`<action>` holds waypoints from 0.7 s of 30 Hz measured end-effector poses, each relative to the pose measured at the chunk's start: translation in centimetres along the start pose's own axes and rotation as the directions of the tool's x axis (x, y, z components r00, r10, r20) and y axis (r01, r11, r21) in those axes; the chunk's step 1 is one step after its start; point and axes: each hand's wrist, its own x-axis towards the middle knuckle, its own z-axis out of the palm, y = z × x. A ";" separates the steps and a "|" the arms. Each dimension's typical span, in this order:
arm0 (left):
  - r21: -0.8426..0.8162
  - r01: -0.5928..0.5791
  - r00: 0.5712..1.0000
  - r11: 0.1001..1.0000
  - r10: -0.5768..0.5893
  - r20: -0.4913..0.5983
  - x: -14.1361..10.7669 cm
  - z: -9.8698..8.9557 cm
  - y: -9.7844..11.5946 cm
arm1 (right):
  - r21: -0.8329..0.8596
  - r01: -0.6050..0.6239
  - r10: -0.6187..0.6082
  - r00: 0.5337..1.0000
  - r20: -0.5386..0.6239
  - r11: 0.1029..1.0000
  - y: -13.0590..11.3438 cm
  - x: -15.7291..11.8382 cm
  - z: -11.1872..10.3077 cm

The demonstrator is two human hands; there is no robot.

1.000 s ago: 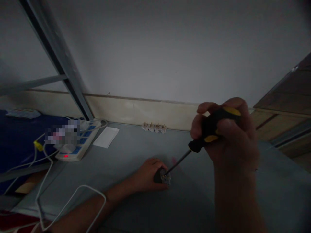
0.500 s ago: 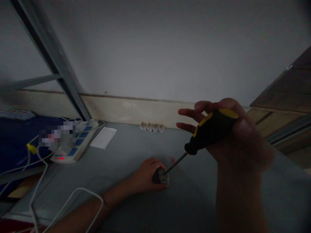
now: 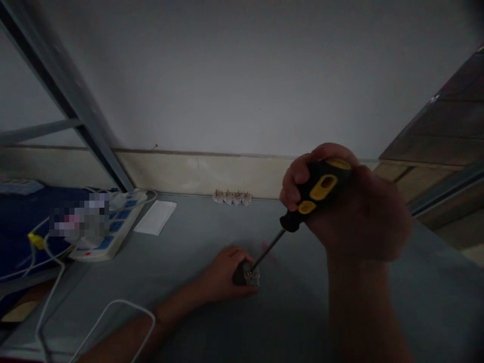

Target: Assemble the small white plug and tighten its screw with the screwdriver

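My right hand [image 3: 340,201] is closed around the black and yellow handle of a screwdriver [image 3: 319,189]. Its metal shaft slants down to the left, and the tip meets a small part [image 3: 252,276] with a dark body and a pale, clear-looking face. My left hand [image 3: 229,275] grips that part between thumb and fingers, low over the grey tabletop. Exactly what the part is I cannot make out. Near the wall stands a row of several small pale pieces [image 3: 232,197] with brass-coloured pins on top.
A white power strip [image 3: 113,242] with blue sockets, a red light and plugged-in cables lies at the left. Beside it is a white paper [image 3: 155,218]. A white cable [image 3: 124,301] loops over my left forearm. A metal frame post [image 3: 98,146] rises at the back left.
The fingers of my right hand, stretched out before, have curled around the screwdriver handle, which has turned. The tip stays on the part in my left hand. The whole view has shifted slightly.
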 end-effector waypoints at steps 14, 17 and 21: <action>-0.018 0.051 0.999 0.999 -0.051 0.017 -0.1 0.1 0.0 | -0.102 0.178 -0.178 0.984 0.015 0.979 1.3 -0.3 0.2; -0.018 0.075 0.997 0.997 -0.075 0.025 -0.1 0.4 -0.3 | -0.034 0.135 -0.137 0.989 -0.059 0.990 1.3 -0.2 0.6; -0.049 0.072 0.997 0.996 -0.071 0.024 -0.1 0.5 -0.4 | 0.056 0.034 -0.036 0.999 0.023 0.998 0.6 0.1 0.5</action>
